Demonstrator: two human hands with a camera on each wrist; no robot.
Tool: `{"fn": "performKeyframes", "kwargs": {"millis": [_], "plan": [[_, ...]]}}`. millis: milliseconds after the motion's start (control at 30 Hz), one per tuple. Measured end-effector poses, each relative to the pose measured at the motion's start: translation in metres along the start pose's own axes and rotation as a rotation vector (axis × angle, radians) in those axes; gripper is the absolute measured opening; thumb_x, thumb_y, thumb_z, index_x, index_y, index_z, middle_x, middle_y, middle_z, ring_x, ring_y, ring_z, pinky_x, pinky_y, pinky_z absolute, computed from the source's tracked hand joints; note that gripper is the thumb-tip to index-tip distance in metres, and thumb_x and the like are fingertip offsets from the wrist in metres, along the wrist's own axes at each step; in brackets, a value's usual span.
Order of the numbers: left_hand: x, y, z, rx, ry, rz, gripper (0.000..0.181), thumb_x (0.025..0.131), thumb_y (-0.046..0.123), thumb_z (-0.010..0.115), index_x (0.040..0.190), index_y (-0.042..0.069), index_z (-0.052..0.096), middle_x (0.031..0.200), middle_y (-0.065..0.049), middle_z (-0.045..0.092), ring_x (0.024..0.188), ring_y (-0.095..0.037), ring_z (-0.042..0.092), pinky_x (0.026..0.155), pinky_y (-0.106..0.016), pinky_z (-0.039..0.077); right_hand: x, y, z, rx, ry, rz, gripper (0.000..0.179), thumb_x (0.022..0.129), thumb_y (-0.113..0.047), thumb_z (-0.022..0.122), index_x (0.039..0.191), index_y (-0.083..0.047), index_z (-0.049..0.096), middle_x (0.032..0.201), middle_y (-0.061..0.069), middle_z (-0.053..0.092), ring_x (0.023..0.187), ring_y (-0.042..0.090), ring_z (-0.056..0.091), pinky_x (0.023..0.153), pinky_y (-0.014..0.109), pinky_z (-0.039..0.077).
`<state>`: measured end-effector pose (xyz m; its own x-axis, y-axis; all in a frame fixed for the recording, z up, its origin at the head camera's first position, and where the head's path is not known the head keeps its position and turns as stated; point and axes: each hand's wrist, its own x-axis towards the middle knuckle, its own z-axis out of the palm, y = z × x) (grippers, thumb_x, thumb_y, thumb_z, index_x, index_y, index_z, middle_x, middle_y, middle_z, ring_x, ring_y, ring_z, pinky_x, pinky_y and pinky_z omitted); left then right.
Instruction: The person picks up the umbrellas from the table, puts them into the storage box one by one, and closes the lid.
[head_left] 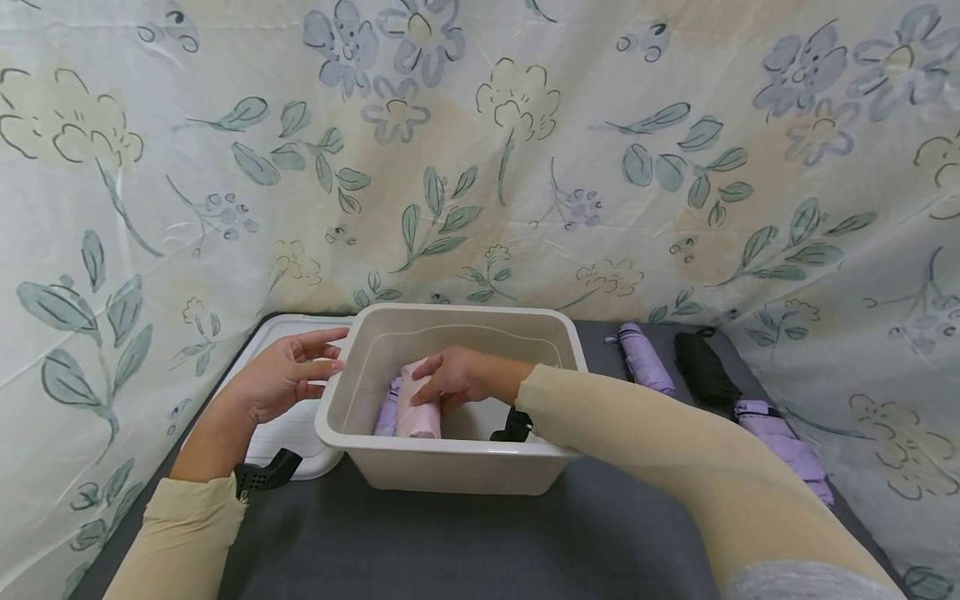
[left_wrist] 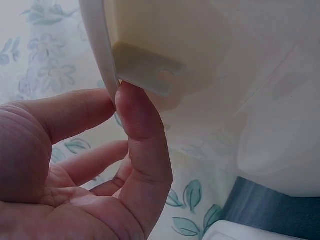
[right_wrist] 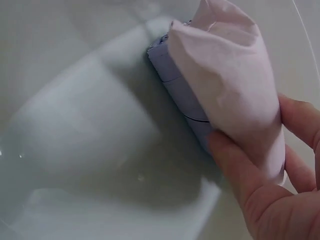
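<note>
A beige plastic storage bin [head_left: 457, 467] stands in front of me in the head view. My left hand [head_left: 288, 375] pinches its left rim; in the left wrist view the thumb and a finger [left_wrist: 142, 130] meet at the rim edge. My right hand [head_left: 465, 379] reaches down inside the bin and grips a pink folded umbrella [head_left: 418, 408], thumb on one side and fingers on the other. Beside it on the bin's left side lies a lilac folded umbrella [right_wrist: 182, 95], partly hidden behind the pink one.
On the dark table at the right lie a lilac folded umbrella [head_left: 645, 358], a black one [head_left: 705, 369] and another lilac one [head_left: 783, 446]. A white lid [head_left: 300, 433] lies left of the bin, partly under my left arm. Floral cloth [head_left: 465, 183] hangs behind the table.
</note>
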<state>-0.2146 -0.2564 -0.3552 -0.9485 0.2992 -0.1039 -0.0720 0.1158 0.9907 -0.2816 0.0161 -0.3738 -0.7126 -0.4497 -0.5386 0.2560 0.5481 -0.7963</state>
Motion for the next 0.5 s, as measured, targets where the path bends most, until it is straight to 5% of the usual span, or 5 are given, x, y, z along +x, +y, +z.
{"fn": "performKeyframes", "kwargs": {"millis": [267,500], "plan": [[0.0018,0.0004,-0.0009,-0.002,0.005,-0.008,0.071,0.099,0.011,0.067,0.16,0.002,0.031,0.11,0.002,0.066,0.096,-0.01,0.071,0.083,-0.032,0.062,-0.0024,-0.0041,-0.0003,-0.152,-0.08,0.006,0.066,0.085,0.0,0.08,0.145,-0.014,0.054,0.139,0.019,0.05,0.085,0.031,0.068,0.083,0.051,0.062],[0.0038,-0.0008,-0.0016,-0.024,0.003,-0.011,0.069,0.099,0.01,0.067,0.159,0.002,0.033,0.108,0.001,0.066,0.095,-0.01,0.071,0.081,-0.032,0.063,-0.0059,-0.0041,-0.0023,-0.135,-0.119,0.066,0.082,0.087,-0.005,0.081,0.156,-0.026,0.041,0.159,0.022,0.03,0.084,0.04,0.068,0.084,0.062,0.059]]}}
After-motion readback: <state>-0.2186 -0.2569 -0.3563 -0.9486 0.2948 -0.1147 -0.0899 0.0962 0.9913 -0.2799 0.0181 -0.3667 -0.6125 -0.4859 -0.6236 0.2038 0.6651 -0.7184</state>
